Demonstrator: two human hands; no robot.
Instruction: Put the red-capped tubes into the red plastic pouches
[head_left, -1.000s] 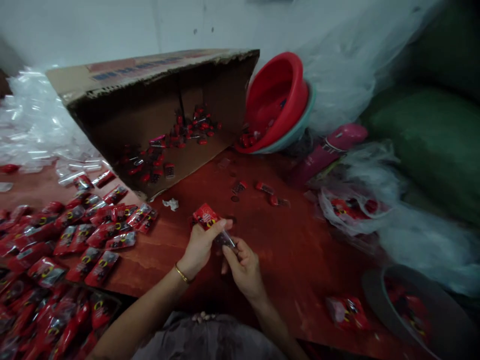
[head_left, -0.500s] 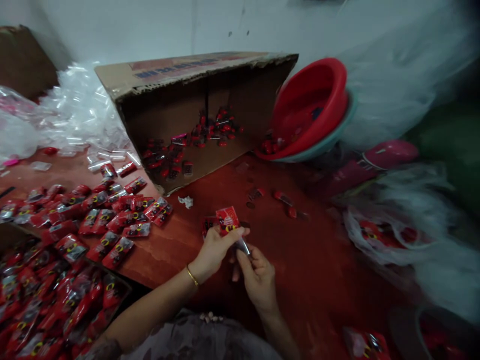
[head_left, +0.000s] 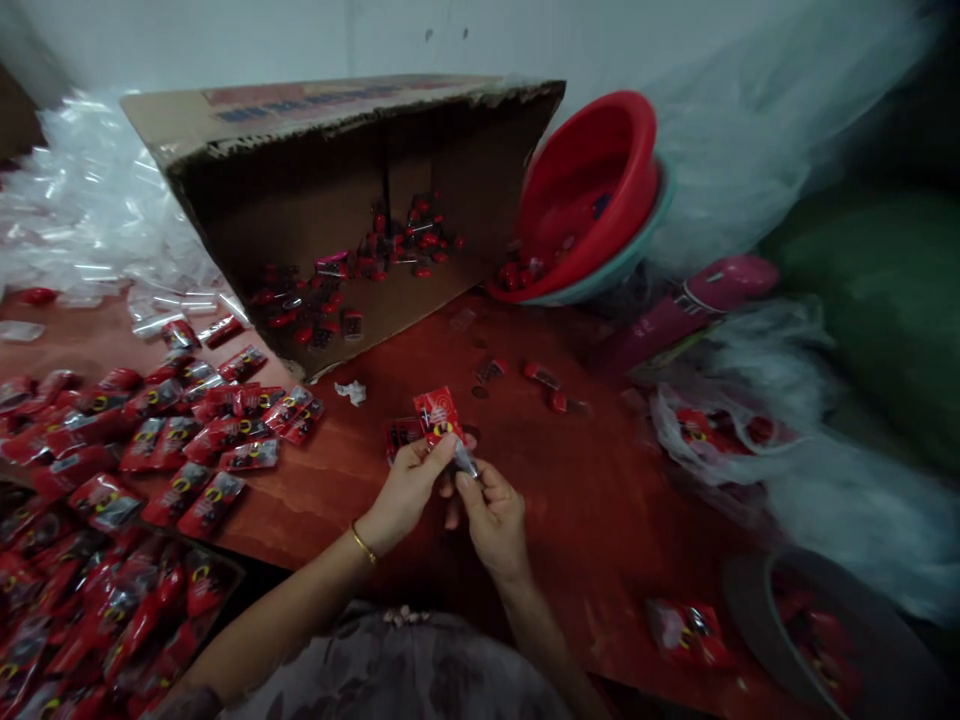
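The desk (head_left: 600, 500) in front of me is a dark red-brown board, crowded on every side. A big cardboard box (head_left: 300, 130) lies on its side at the back, its open mouth towards me, with small red pieces scattered inside. To the right of it a red basin (head_left: 592, 190) leans tilted, nested in a teal basin (head_left: 651, 228), against a mass of white plastic sheeting (head_left: 750, 130). A heap of clear sleeves (head_left: 82, 220) fills the far left corner. Filled red packets (head_left: 172, 440) cover the left of the desk. A pink bottle (head_left: 675, 310) lies below the basins, and a grey bowl (head_left: 757, 600) sits at the near right.

My left hand (head_left: 405, 490) and my right hand (head_left: 491, 520) meet just above the desk, near its front edge. The left pinches a small red packet (head_left: 439, 415) by its printed part, held upright; the right thumb and forefinger grip the packet's clear lower end. A white scrap (head_left: 350, 391) lies just left of it.
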